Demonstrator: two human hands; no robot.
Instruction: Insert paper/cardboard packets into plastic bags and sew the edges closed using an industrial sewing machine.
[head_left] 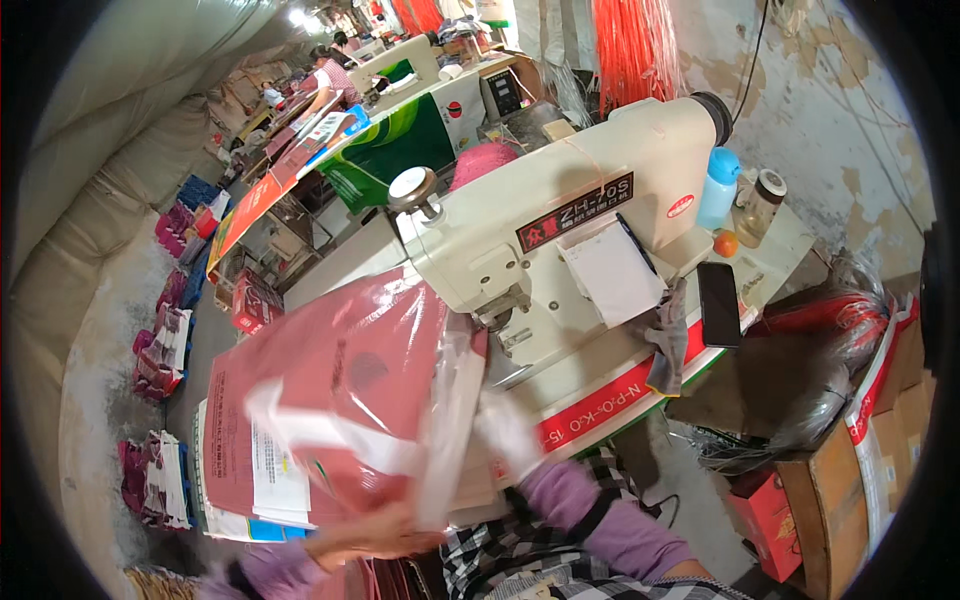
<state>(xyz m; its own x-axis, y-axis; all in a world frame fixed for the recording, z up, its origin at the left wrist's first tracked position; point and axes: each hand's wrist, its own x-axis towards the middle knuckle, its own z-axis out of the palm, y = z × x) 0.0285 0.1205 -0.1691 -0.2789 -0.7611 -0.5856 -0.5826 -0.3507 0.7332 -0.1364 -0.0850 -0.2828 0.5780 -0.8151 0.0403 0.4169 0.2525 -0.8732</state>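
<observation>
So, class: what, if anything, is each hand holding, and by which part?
The left hand grips the red printed bag at its lower edge. The right hand is motion-blurred at the bag's right side; its hold cannot be told.

Blue bottle (pixel 718 187), glass jar (pixel 762 206) – black phone (pixel 718 304) on table edge.

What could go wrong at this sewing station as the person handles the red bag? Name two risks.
1. The red printed plastic bag is blurred with motion beside the cream industrial sewing machine; the right hand seems close to its needle area, so fingers might get caught.
2. The black flat phone lies near the table edge; a swinging bag might knock it off.
</observation>
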